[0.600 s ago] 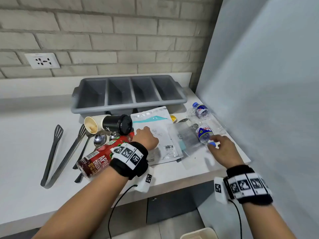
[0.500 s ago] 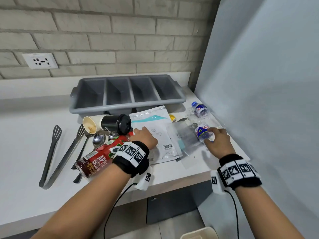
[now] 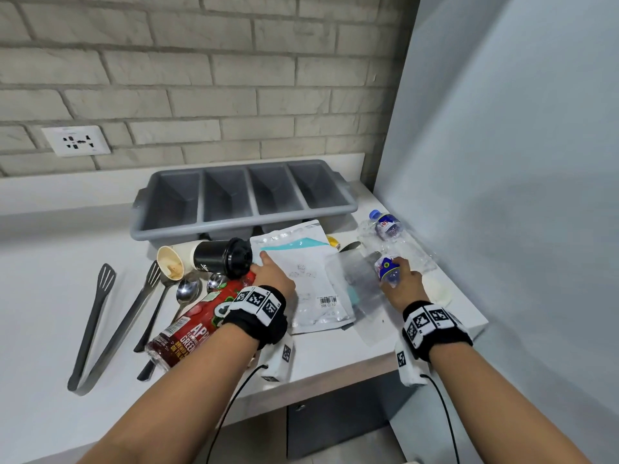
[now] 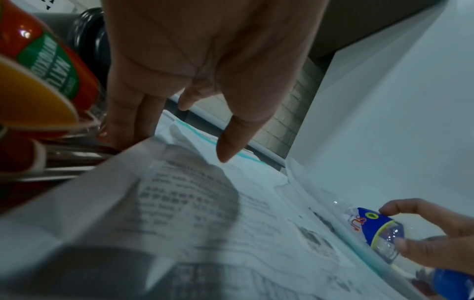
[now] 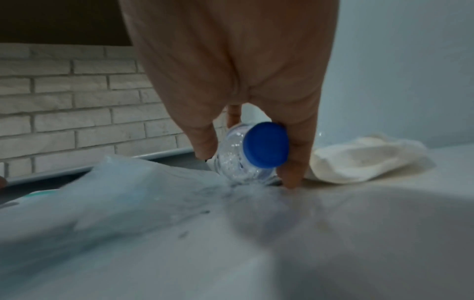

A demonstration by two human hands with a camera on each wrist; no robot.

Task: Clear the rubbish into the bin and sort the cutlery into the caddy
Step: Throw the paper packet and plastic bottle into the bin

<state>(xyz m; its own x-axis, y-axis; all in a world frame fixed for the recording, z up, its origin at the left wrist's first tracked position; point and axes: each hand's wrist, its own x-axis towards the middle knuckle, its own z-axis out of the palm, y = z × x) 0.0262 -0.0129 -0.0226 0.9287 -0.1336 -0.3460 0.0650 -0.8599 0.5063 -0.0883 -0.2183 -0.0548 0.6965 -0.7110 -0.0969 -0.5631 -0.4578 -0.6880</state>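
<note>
While the right hand [image 3: 403,287] was only near the small water bottle [image 3: 388,270] a moment ago, it now wraps its thumb and fingers round it, close to the blue cap [image 5: 265,144], and the bottle lies on a clear plastic bag [image 3: 360,289]. Over on the left side of the white counter [image 3: 40,316] lie grey tongs [image 3: 100,326], just as before. Next come spoons [image 3: 187,291], then a tipped paper cup [image 3: 171,262] with brown bits inside, touching a black cup with a lid [image 3: 222,256]. A red drink bottle [image 3: 194,324] lies on its side under the left wrist. As before, the left hand [image 3: 273,272] sits at the left edge of a white pouch [image 3: 310,279]; its fingers point down, loose, with the thumb on the pouch, holding nothing. Behind is the grey caddy [image 3: 244,222], and its four slots have nothing in them. Far right, a second water bottle [image 3: 385,226] lies by the wall, and a crumpled white tissue [image 5: 364,158] sits just beside the right hand
</note>
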